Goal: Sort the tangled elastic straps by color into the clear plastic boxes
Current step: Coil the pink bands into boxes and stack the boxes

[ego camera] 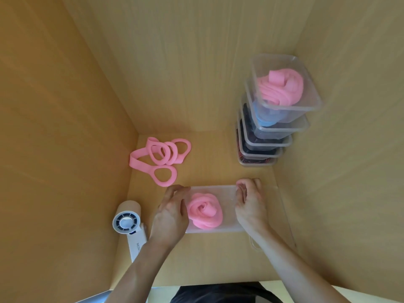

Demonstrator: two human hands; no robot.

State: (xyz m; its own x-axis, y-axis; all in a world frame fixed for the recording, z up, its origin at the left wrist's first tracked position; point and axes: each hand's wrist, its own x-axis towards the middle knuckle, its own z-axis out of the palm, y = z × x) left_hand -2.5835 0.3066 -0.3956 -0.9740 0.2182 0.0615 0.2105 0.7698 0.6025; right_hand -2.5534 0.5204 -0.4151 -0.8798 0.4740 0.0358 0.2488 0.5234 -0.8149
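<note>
A clear plastic box (227, 193) lies on the wooden surface in front of me, with a coiled bundle of pink elastic straps (204, 211) inside. My left hand (171, 212) grips the box's left end, fingers curled over the rim. At the right end my right hand (250, 202) holds the box the same way. A tangle of loose pink straps (159, 159) lies on the surface at the back left, apart from both hands.
A stack of several clear boxes (273, 127) stands at the back right; the top one holds pink straps (281, 87), lower ones blue and dark straps. A white handheld fan (129, 224) lies left of my left wrist. Wooden walls close in on three sides.
</note>
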